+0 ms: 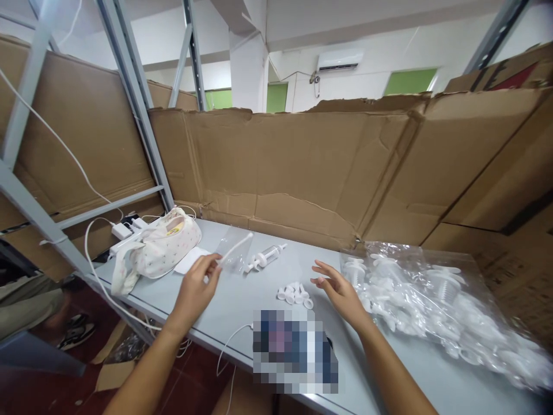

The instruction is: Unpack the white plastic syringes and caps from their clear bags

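My left hand [201, 287] is over the left part of the table, thumb and fingers pinched on the end of a thin white plastic rod or tube [237, 248]. A clear plastic bag [233, 262] lies under the rod. Just to its right rests a clear syringe-like tube [266, 257] with white ends. Several small white ring-shaped caps [295, 293] sit in a cluster between my hands. My right hand [339, 288] hovers to the right of the caps with its fingers apart and nothing in them. Beside it are clear bags of white syringe parts [423, 300].
A white patterned pouch [158, 242] lies at the table's left, near a power strip and white cables [88, 242]. A blurred-out device [296, 351] is at the front edge. Cardboard panels [280, 167] wall the back. A person's leg [30, 305] shows at left.
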A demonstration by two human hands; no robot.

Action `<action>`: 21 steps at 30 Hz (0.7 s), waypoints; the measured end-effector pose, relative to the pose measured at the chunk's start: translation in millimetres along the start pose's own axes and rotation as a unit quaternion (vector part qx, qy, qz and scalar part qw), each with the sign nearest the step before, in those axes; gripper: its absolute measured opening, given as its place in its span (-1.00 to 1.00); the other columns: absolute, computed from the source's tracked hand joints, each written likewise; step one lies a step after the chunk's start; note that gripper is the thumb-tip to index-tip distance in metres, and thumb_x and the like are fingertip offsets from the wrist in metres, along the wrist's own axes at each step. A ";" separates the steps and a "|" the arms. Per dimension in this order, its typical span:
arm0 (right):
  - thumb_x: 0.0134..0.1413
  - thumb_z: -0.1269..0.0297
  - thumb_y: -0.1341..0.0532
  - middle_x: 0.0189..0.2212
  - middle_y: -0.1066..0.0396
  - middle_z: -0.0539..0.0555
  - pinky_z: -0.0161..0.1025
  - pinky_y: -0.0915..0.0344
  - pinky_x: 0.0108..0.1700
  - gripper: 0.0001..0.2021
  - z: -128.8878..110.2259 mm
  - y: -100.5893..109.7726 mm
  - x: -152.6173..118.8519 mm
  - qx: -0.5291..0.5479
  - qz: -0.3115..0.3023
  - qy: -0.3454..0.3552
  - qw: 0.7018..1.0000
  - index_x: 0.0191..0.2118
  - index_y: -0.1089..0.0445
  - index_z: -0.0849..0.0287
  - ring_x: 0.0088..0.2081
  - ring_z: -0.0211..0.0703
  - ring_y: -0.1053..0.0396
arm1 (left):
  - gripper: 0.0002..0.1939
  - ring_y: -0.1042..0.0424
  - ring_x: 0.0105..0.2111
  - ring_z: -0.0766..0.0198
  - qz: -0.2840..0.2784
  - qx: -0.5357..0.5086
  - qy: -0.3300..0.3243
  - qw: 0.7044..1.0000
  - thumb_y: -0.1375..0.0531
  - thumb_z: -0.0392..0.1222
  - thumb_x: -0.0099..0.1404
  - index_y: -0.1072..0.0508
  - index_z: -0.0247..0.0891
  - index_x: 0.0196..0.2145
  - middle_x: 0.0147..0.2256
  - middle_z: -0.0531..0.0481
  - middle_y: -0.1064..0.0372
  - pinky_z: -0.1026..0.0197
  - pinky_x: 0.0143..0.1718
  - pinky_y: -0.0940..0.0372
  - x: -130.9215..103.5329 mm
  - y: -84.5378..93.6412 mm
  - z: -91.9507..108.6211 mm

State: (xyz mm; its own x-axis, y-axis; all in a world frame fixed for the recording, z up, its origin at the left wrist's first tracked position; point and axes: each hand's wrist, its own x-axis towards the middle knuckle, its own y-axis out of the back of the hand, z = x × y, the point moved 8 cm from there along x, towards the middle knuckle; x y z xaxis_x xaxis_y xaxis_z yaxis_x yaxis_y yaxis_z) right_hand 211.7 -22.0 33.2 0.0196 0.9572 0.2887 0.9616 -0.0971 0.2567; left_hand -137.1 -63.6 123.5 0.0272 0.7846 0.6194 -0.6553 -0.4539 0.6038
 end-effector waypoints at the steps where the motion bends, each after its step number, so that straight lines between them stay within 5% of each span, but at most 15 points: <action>1: 0.11 -0.03 -0.15 0.04 -0.39 0.26 0.04 -0.37 -0.07 -0.51 0.1 -0.4 0.0 -0.003 -0.001 -0.001 1.000 0.11 -0.26 0.07 -0.17 0.03 -0.52 | -0.82 -0.36 -0.33 0.27 0.050 0.008 0.003 0.999 -0.05 -0.19 0.31 -0.36 -0.22 -0.15 -0.32 -0.01 -0.33 0.24 -0.22 -0.28 5.1 12.6 -3.3; 3: 0.12 -0.02 -0.14 0.04 -0.39 0.26 0.03 -0.37 -0.06 -0.52 0.4 -1.2 -0.2 -0.007 -0.004 -0.001 1.000 0.12 -0.25 0.07 -0.16 0.02 -0.52 | -0.85 -0.36 -0.32 0.26 0.119 0.057 0.020 0.991 -0.05 -0.20 0.30 -0.37 -0.24 -0.22 -0.31 -0.02 -0.33 0.24 -0.22 -0.28 17.8 29.1 -16.2; 5: 0.13 -0.01 -0.13 0.04 -0.39 0.27 0.03 -0.36 -0.06 -0.52 0.9 -1.8 -0.4 -0.012 -0.007 -0.003 1.000 0.11 -0.25 0.08 -0.15 0.03 -0.51 | -0.83 -0.37 -0.29 0.23 0.120 0.138 0.045 0.982 -0.01 -0.24 0.30 -0.39 -0.25 -0.25 -0.27 -0.06 -0.34 0.22 -0.18 -0.27 35.1 29.4 -35.8; 12: 0.11 0.00 -0.12 0.03 -0.40 0.26 0.03 -0.35 -0.07 -0.58 0.5 -1.9 -0.1 -0.033 -0.015 -0.009 0.999 0.02 -0.31 0.10 -0.15 0.05 -0.51 | -0.72 -0.43 -0.18 0.11 -0.110 0.304 0.106 0.940 0.04 -0.27 0.34 -0.44 -0.29 -0.15 -0.13 -0.16 -0.37 0.17 -0.16 -0.27 71.1 -33.8 -109.7; 17: 0.09 -0.01 -0.13 0.00 -0.43 0.23 0.03 -0.37 -0.09 -0.61 -0.5 -0.9 0.9 -0.039 -0.007 -0.001 0.999 -0.03 -0.35 0.09 -0.17 0.07 -0.52 | -0.73 -0.45 -0.19 0.11 -0.149 0.322 0.103 0.929 -0.01 -0.30 0.30 -0.45 -0.32 -0.14 -0.16 -0.19 -0.40 0.18 -0.17 -0.27 66.4 -54.6 -119.5; 21: 0.10 0.01 -0.13 -0.01 -0.44 0.23 0.01 -0.37 -0.10 -0.62 -1.7 0.0 0.7 -0.046 -0.004 0.003 0.999 -0.04 -0.35 0.09 -0.18 0.05 -0.52 | -0.72 -0.37 -0.06 -0.02 -0.135 0.322 0.083 0.933 -0.03 -0.29 0.30 -0.44 -0.36 -0.10 -0.12 -0.25 -0.38 0.09 -0.08 -0.26 66.4 -56.3 -99.4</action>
State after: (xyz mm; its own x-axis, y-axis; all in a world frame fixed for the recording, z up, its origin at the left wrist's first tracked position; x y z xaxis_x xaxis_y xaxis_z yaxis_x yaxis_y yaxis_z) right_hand 211.3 -21.8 35.0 0.0102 0.9566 0.2913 0.9328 -0.1140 0.3418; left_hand -173.5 56.0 80.7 -0.0263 0.9371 0.3480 -0.0496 -0.3489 0.9359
